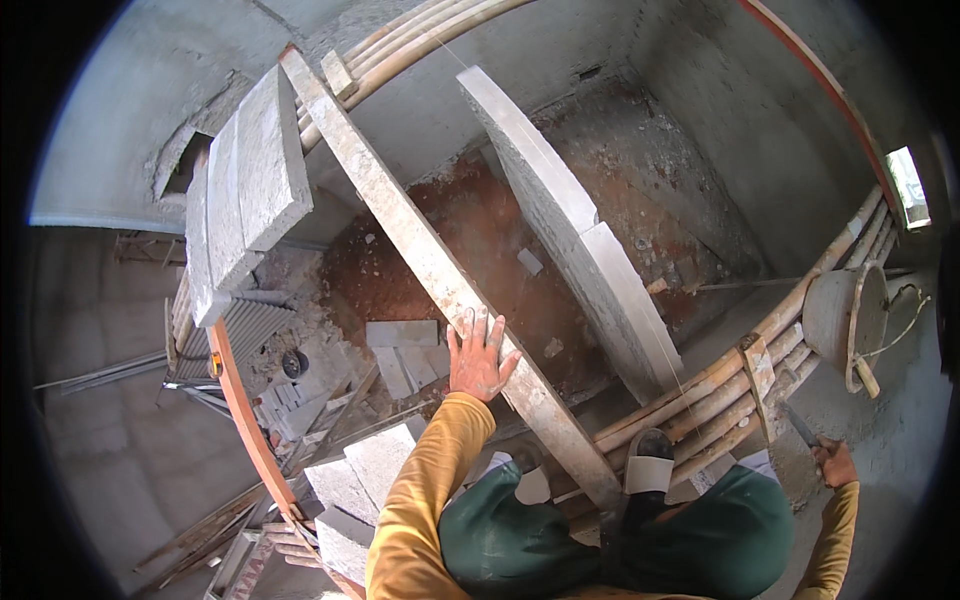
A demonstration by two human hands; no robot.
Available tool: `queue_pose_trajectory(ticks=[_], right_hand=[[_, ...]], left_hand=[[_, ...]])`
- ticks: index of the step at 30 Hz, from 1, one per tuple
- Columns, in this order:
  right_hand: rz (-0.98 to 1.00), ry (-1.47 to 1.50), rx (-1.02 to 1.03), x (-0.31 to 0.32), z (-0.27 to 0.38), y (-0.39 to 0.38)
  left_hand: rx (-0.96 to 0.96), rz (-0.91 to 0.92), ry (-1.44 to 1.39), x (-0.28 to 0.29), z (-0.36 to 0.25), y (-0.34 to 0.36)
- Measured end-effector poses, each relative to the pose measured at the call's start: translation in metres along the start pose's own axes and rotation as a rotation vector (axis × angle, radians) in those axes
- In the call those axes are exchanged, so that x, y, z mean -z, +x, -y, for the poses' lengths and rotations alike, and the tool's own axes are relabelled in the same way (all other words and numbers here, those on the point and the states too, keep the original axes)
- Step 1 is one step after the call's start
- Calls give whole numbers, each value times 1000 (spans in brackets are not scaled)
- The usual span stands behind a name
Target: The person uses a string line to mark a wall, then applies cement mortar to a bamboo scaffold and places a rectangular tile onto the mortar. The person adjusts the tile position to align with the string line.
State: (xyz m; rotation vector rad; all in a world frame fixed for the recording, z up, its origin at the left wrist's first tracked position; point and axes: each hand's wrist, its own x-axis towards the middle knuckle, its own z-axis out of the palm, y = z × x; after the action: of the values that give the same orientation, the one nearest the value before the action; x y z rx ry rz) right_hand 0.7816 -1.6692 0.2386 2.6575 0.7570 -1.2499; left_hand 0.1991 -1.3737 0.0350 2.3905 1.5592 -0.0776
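Note:
My left hand (478, 362) presses flat, fingers spread, on a long pale wooden plank (400, 225). The plank runs slantwise from bamboo poles at the far left down to near my feet. At the lower right, my right hand (833, 463) is closed around the handle of a trowel (801, 428). Its greyish blade points toward the bamboo poles (790, 310), and part of it is hard to make out. To the right of the plank stands a thin wall of pale grey blocks (570, 225), with a taut string near its ends.
A mortar-stained bucket (845, 315) sits by the bamboo on the right. Pale blocks (250, 170) are stacked at the far left, others (350, 480) near my left arm. An orange beam (245, 410) curves down the left. Far below lies a reddish floor (400, 240) with debris.

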Motion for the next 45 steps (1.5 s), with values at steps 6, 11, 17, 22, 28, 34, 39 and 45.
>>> queue_pose_trajectory(ticks=[6, 11, 17, 22, 28, 34, 39, 45], right_hand=[[27, 110, -54, -10, -16, -10], [-140, -103, 39, -32, -40, -9], [-15, 112, -105, -60, -52, -24], [-46, 255, -135, -80, -54, -30], [6, 318, -101, -74, -61, -20], [37, 301, -120, -62, -64, -16], [30, 359, -68, -61, -70, -13], [41, 312, -124, -64, -78, -12]], left_hand=[[57, 134, 37, 2, -1, -1], [76, 123, 59, 1, -3, 0], [-50, 351, 151, 29, 9, 7], [-121, 552, 229, 55, 7, 19], [-140, 679, 280, 65, 4, 27], [-113, 661, 253, 62, 2, 24], [-106, 682, 272, 62, 1, 28], [-102, 640, 236, 64, 0, 25]])
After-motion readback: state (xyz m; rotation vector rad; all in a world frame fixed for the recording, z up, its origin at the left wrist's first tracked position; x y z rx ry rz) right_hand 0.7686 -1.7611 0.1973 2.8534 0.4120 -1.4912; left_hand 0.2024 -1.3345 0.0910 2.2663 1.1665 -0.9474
